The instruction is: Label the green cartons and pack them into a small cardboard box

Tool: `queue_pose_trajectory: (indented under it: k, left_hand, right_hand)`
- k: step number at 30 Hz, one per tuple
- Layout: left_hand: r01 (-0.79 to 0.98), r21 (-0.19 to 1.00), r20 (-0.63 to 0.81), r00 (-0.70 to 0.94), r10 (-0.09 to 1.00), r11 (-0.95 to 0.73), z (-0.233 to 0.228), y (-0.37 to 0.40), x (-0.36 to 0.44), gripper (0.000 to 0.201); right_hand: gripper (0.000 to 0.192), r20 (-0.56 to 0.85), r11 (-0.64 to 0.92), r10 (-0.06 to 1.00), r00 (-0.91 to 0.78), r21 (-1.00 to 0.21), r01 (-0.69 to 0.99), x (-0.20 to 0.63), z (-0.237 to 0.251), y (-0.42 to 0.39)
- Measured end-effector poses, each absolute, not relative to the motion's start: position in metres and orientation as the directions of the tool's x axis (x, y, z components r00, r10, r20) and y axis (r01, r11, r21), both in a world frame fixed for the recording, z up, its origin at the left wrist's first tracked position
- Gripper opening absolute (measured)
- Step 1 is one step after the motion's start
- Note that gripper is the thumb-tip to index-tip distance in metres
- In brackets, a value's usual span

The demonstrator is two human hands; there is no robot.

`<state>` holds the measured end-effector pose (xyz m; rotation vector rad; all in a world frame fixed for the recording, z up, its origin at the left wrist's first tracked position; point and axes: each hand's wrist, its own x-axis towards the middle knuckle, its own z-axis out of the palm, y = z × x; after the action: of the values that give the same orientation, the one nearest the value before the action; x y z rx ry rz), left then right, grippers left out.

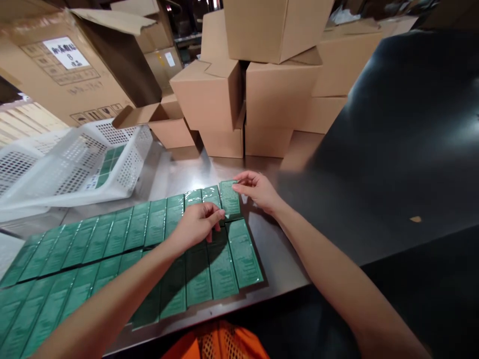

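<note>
Steel-topped bench in a storeroom, crowded at the back with cardboard; entries run from the hands outward.

Left hand: lay knuckles-up on the far row of green packets, fingers curled, thumb and forefinger closed on the near edge of a packet in that row, though the grip itself was partly hidden by the hand.

Right hand: fingers lightly spread, tips resting on the far right corner of the end packet, which closed the far row at its right end.

Green packets: flat, glossy, film-wrapped, printed with pale text too small to read. Laid edge to edge in two long rows across the bench, far row and near row touching, both running off to the left of the view.

White basket: perforated plastic, tilted on its side at the left rear of the bench, a few green packets inside against its wall.

Cardboard boxes: plain brown, stacked behind the rows; one at left rear with open flaps.

Large carton: far left, bearing a white label.

Dark glossy sheet: covered the right half of the view, beside the bench.

Orange mesh garment: bottom edge, on the person.
</note>
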<state>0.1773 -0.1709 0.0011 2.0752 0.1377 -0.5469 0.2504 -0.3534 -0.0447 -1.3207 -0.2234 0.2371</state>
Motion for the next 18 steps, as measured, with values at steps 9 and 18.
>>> queue_pose_trajectory:
  k: [9, 18]
  left_hand:
    - [0.235, 0.78, -0.34, 0.937, -0.076, -0.581, -0.006, -0.167, 0.173, 0.025]
    - [0.371, 0.749, -0.486, 0.871, -0.076, -0.549, -0.01, -0.177, 0.176, 0.025]
  right_hand:
    - [0.034, -0.023, 0.254, 0.316, 0.949, -0.961, -0.108, 0.25, -0.046, -0.351]
    - [0.033, -0.046, 0.17, 0.327, 0.944, -0.98, -0.107, 0.252, -0.053, -0.349]
